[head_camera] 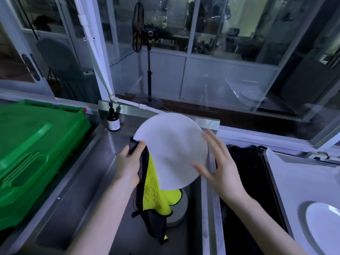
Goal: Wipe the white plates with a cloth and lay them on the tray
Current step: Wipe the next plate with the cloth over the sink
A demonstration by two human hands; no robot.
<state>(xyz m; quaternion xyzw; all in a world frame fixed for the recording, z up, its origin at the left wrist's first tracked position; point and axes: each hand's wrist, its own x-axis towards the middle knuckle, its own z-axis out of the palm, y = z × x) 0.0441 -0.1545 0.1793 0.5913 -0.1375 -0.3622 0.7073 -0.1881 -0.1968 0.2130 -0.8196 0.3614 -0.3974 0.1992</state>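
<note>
The white plate [171, 148] was held tilted over the sink [103, 190], between both hands. The left hand [128, 162] pinched its left rim together with the yellow-and-black cloth [154, 192], which hung down beneath. The right hand [222, 168] lay with fingers straight and spread against the right rim (supporting, not gripping). The tray [292, 177] sat to the right, beyond a dark basin, with another plate [323, 227] on it, so the right hand was nearer. The brown pump bottle [113, 119] bore a label too small to read.

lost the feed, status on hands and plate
Left hand grips yellow-and-grey microfibre cloth against round white plate. Right hand open, steadying its edge. Plate over steel sink, nothing blocking.
</note>
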